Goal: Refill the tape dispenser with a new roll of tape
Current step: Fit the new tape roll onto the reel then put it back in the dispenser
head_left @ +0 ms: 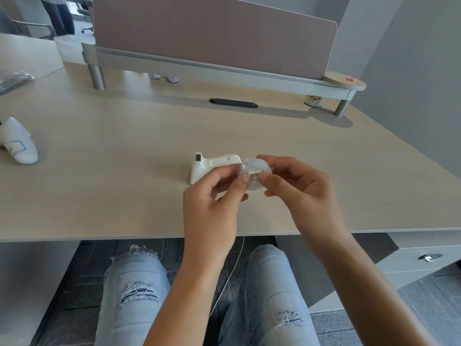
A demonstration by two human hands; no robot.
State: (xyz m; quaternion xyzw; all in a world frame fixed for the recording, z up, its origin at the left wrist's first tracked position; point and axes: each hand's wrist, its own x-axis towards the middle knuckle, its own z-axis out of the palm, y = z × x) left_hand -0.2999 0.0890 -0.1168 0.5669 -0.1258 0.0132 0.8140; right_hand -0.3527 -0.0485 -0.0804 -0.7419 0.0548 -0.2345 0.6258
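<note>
A white tape dispenser stands on the wooden desk, its cutter end pointing left and its roll cradle bare. Just in front of its right end I hold a clear roll of tape above the desk. My left hand pinches the roll's near left side with thumb and fingertips. My right hand grips the roll from the right, thumb on its face. My fingers hide much of the roll.
A white bottle-like object lies at the desk's left edge. A raised shelf with a partition panel runs along the back, a round wooden disc at its right end. A dark cable slot sits behind the dispenser.
</note>
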